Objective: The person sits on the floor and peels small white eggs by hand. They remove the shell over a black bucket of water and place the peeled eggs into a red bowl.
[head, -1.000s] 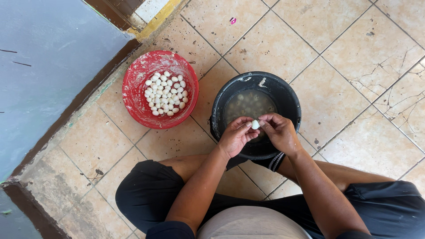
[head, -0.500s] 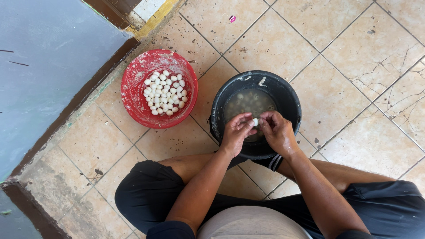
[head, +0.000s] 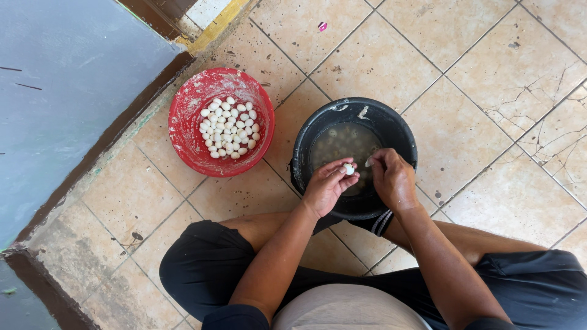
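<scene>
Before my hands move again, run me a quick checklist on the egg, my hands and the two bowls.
1. Small white egg gripped: ok, pinched in the left hand fingertips.
2. Right hand free to take the egg: cannot tell, a pale scrap shows at its fingertips.
3. Hands over the black bucket: ok, both hang above its cloudy water.
4. Red bowl has room: ok, the white eggs cover only its middle.
5. Red bowl close by: ok, beside the bucket on the left-hand side, on the tiled floor.
6. Egg fully peeled: cannot tell, too small to see.
</scene>
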